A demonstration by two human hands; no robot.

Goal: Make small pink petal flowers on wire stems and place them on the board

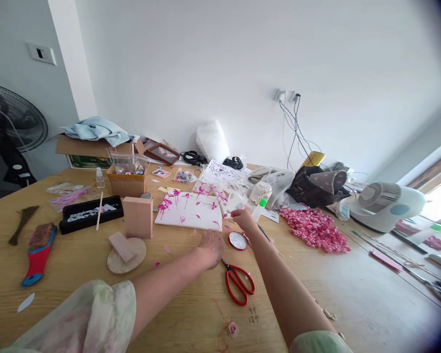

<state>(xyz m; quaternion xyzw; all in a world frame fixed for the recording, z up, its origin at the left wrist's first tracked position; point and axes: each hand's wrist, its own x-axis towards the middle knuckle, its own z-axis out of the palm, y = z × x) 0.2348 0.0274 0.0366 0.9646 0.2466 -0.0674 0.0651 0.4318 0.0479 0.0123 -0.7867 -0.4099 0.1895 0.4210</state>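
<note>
My left hand (210, 249) rests low over the table with its fingers stretched out, just in front of the white foam board (193, 211). Pink flowers on thin stems (176, 193) stand in that board. My right hand (243, 219) reaches past the board's right edge, its fingers extended to the left; nothing shows in them. Below it lies a small round dish with a red rim (238, 240). Red-handled scissors (238, 283) lie between my forearms, near my left hand. Loose pink petals (167, 250) are scattered about the board. A bottle with a green cap (259, 210) is beside my right hand.
Wooden blocks (137, 218) and a round wooden disc (127, 256) are on the left, with a black tray (91, 214) and a brush (39, 252). On the right are a pile of pink pieces (314, 228) and a white fan (385, 206). A small pink rose (232, 328) lies in front.
</note>
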